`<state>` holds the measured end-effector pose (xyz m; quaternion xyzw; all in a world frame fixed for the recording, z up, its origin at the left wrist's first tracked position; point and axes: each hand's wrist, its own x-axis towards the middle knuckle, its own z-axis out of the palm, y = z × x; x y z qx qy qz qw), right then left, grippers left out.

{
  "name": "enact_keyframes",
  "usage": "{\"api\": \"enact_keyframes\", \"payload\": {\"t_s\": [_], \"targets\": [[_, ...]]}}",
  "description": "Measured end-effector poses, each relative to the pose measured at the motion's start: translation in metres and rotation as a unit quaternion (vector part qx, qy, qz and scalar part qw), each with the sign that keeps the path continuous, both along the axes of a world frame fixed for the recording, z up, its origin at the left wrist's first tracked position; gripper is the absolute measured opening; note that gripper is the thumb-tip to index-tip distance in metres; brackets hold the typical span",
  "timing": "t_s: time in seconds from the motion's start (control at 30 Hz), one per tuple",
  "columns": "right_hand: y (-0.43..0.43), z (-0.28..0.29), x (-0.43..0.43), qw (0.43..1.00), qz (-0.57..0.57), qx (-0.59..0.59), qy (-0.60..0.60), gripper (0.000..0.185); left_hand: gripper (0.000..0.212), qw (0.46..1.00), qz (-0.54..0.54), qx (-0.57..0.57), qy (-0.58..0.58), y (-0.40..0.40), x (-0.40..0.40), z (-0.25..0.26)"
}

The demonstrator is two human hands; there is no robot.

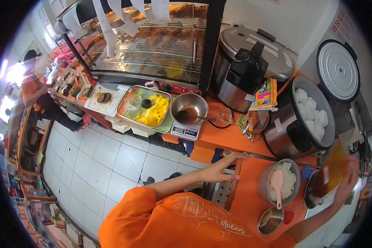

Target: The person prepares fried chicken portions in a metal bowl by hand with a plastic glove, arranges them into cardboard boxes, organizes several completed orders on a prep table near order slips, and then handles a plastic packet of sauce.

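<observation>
My left hand (222,169) is held out over the near edge of the orange counter, fingers apart and nothing in them. At the far right my right hand (348,178) grips a blurred amber item (334,169), too smeared to name, above a dark round pan (311,192). Between my hands stands a metal pot (294,198) of cooked white rice (287,178), with a pink rice paddle (277,183) resting on the rice. Closer to me is a small steel bowl (266,231) with a utensil in brownish contents, beside a red lid (288,217).
An open rice cooker (282,128) holds white wrapped portions (311,108); a lidded cooker (226,90) stands behind. A steel bowl (174,113) rests on a digital scale (185,131), near a tray (161,126) of yellow food. A heated display cabinet (212,40) holds fried food. Another person (34,86) stands far left.
</observation>
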<state>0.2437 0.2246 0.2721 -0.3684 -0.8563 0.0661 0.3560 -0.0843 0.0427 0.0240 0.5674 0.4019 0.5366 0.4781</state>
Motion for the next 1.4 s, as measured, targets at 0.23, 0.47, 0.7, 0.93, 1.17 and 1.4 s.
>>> {"api": "enact_keyframes", "payload": {"t_s": [0.23,0.47,0.7,0.93,1.17,1.4], "targets": [[-0.085,-0.111,-0.220,0.963,0.130,-0.190,0.141,0.025,0.081,0.997,0.013,0.072,-0.003,-0.039,-0.049,0.009],[-0.062,-0.173,-0.387,0.929,0.179,-0.307,0.098,0.039,0.058,0.888,0.062,-0.177,-0.420,-0.050,-0.111,-0.060],[-0.017,-0.247,-0.411,0.957,0.162,-0.189,-0.151,0.037,0.057,0.878,0.108,-0.226,-0.407,-0.058,-0.159,-0.091],[-0.019,-0.276,-0.397,0.892,0.183,-0.317,-0.266,0.023,0.055,0.865,0.090,-0.255,-0.424,-0.061,-0.165,-0.086],[-0.030,-0.304,-0.387,0.899,0.191,-0.298,-0.259,0.027,0.055,0.823,0.096,-0.279,-0.486,-0.061,-0.165,-0.099],[-0.037,-0.331,-0.367,0.922,0.156,-0.333,-0.125,0.027,0.054,0.844,0.086,-0.264,-0.459,-0.063,-0.163,-0.091]]}}
